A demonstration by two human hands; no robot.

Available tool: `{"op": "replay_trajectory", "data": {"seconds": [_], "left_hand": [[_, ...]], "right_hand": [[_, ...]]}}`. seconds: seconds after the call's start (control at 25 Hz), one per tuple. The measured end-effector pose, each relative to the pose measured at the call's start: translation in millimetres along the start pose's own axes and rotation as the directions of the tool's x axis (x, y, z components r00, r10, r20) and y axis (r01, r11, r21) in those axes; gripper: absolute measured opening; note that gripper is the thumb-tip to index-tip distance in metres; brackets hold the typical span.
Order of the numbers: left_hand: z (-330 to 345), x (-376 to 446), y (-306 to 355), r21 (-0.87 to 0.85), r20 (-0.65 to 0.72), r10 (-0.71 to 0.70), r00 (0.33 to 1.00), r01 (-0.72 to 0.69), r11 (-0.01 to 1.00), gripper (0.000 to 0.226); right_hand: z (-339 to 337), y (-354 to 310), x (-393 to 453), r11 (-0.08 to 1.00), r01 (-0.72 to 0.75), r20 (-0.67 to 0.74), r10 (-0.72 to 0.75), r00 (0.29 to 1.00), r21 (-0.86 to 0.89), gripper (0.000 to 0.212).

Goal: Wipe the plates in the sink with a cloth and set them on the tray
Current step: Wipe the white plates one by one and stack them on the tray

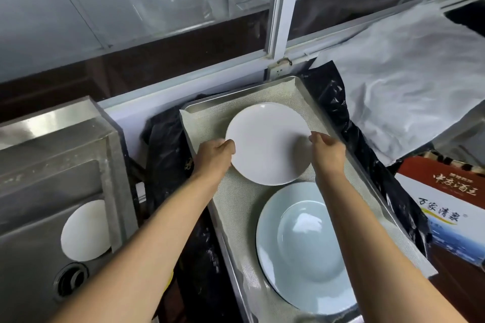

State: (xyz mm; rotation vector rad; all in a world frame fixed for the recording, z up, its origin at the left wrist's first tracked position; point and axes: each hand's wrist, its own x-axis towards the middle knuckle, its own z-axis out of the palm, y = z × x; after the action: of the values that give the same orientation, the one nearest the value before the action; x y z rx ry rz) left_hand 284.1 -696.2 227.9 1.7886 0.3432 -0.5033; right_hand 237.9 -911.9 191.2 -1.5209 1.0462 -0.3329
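Nearest us, at 5 o'clock, a pale blue plate (307,246) with a dark rim lies flat in the tray (301,81), its well catching a bright glare; our right forearm crosses over its upper edge. At 7 o'clock the steel sink (39,191) holds a white plate (84,231) leaning beside its right wall, above the drain (70,279). Black plastic (168,149) fills the gap between sink and tray.

At centre we hold a plain white round plate (267,143) over the tray's far half, above its grey woven liner (236,199). Our left hand (214,156) grips the plate's 9 o'clock edge, thumb curled over the rim; our right hand (328,151) pinches its 3 o'clock edge with curled fingers. We cannot tell whether the plate touches the liner.

At 3 o'clock a red-and-white box (443,207) carries Chinese characters we cannot read with certainty. Beyond it, at 2 o'clock, lies a crumpled white sheet (406,86). At 12 o'clock a white window frame (278,8) rises behind the tray.
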Motion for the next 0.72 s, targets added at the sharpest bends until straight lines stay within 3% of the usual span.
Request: {"op": "replay_trajectory", "data": {"seconds": [0.32,0.48,0.56,0.72], "left_hand": [[15,32,0,0.201,0.019,0.056,0.998,-0.059,0.978,0.043],[13,34,-4,0.271,0.049,0.102,0.994,-0.111,0.956,0.041],[10,26,-2,0.286,0.072,0.147,0.986,-0.162,0.945,0.029],[-3,5,-1,0.306,0.082,0.271,0.959,-0.283,0.909,0.031]], "right_hand": [[13,2,26,0.987,0.052,-0.011,-0.055,0.998,-0.151,0.026],[15,8,18,0.945,0.173,0.021,-0.174,0.985,-0.277,0.039],[14,8,9,0.891,0.247,0.050,-0.247,0.968,-0.382,0.046],[21,6,-26,0.874,0.361,0.144,-0.332,0.932,-0.325,0.034]]}}
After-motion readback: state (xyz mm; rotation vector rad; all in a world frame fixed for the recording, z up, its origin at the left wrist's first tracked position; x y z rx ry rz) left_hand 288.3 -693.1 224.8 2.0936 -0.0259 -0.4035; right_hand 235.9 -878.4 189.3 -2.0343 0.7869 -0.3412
